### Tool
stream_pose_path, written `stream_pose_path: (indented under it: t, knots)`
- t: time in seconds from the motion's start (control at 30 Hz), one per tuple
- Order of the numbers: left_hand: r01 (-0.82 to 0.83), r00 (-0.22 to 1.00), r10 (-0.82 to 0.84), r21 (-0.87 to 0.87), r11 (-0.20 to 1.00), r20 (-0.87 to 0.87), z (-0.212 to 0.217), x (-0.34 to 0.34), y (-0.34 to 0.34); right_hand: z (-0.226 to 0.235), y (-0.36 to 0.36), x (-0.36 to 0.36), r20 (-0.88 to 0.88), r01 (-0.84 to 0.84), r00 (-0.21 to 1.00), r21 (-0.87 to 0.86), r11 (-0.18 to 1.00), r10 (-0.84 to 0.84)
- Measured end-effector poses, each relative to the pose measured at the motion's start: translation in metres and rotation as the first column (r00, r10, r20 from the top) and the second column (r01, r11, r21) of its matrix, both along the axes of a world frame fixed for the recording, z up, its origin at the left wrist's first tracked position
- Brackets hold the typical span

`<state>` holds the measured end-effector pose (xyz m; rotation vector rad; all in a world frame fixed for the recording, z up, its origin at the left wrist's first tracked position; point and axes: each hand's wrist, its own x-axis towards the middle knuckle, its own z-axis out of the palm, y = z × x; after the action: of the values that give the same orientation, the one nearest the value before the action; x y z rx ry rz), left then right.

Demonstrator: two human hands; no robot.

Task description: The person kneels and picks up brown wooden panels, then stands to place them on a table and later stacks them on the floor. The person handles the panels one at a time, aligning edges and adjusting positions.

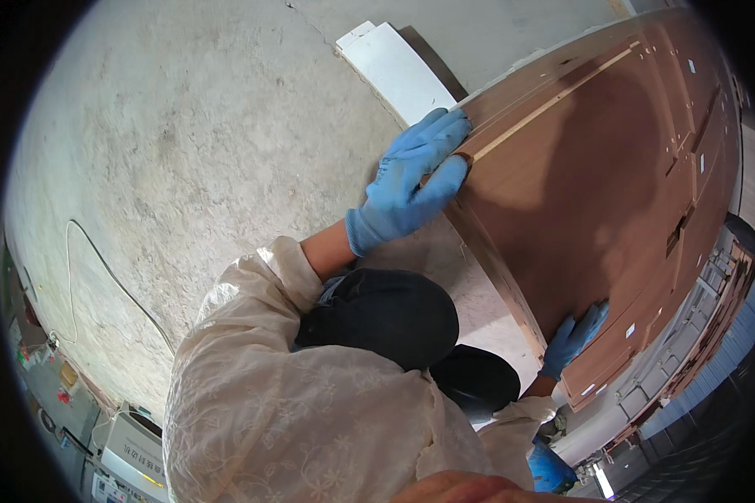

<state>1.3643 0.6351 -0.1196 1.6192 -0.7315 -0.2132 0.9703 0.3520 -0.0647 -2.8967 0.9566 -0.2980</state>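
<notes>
A large reddish-brown wooden panel (545, 260) takes up the right side, with pale strips, slots and small white labels along it. My left hand (411, 176), in a blue knit glove, rests on the near-left corner of the panel. Its fingers are stretched out along the edge, and the thumb stands apart from them. Farther right, my right hand (573, 342), gloved the same way, lies against the panel's face by its lower edge with the fingers extended. Neither hand is wrapped around anything that I can see.
White boards (396, 71) lie on the concrete floor (176, 151) beyond my left hand. A thin cable (113, 277) curves across the floor at left. A grey-white machine (132, 448) stands at lower left. My bent knees (382, 317) are close to the panel's edge.
</notes>
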Motion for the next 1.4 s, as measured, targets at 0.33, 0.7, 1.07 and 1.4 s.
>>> stream_pose_path:
  t: [0.33, 0.7, 1.07, 1.4]
  knots:
    - [-0.083, 0.996, 0.081, -0.081, 0.993, -0.026, -0.004, -0.002, -0.006, 0.000, 0.002, -0.003, -0.068, 0.088, 0.994, 0.010, 0.996, -0.088]
    - [0.054, 0.998, -0.054, 0.004, 0.999, 0.016, 0.011, 0.047, -0.027, -0.004, 0.000, 0.000, 0.005, 0.145, 0.989, 0.099, 0.984, -0.147]
    - [0.092, 0.970, -0.119, 0.133, 0.987, 0.212, 0.014, 0.061, -0.059, -0.004, -0.004, -0.003, -0.009, 0.002, 1.000, -0.025, 1.000, -0.002]
    - [0.148, 0.965, -0.200, 0.279, 0.949, 0.168, 0.003, 0.077, -0.097, 0.000, 0.003, 0.008, 0.017, -0.029, 0.999, -0.027, 0.999, 0.030]
